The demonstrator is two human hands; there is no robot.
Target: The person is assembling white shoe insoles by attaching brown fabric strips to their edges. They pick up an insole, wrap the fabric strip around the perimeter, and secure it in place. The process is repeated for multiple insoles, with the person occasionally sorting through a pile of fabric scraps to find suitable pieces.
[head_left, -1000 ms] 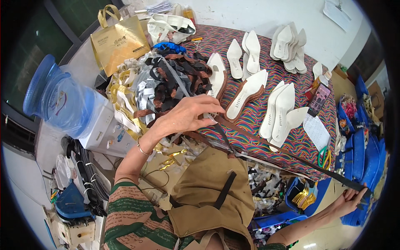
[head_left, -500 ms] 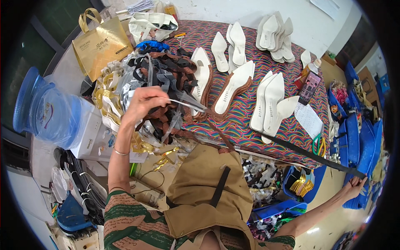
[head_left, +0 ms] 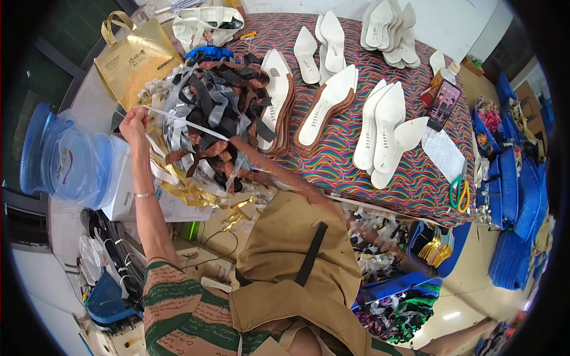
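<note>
My left hand [head_left: 135,123] is closed in a pinch on the end of a thin white strip [head_left: 189,123] at the left of the table. The white strip runs into a long brown strip [head_left: 279,172], which stretches rightward above my apron and blurs away. Beneath them lies a tangled heap of black, grey and brown strips [head_left: 222,101]. My right hand [head_left: 485,327] is far out at the lower right; its fingers are blurred, and what they hold cannot be made out. White pointed insoles [head_left: 389,124] and stacks of brown-edged ones [head_left: 325,113] lie on the table.
A phone [head_left: 444,105], paper sheet [head_left: 444,153] and green-and-yellow-handled scissors [head_left: 459,194] lie at the table's right. A gold bag [head_left: 136,62] and blue water jug [head_left: 71,154] stand left. Blue bins [head_left: 401,286] of strips sit below the table edge.
My left hand has moved left, drawing the white and brown strip out. My right hand has dropped lower and nearer; the black strip stretched to it is no longer seen. The view has shifted slightly.
</note>
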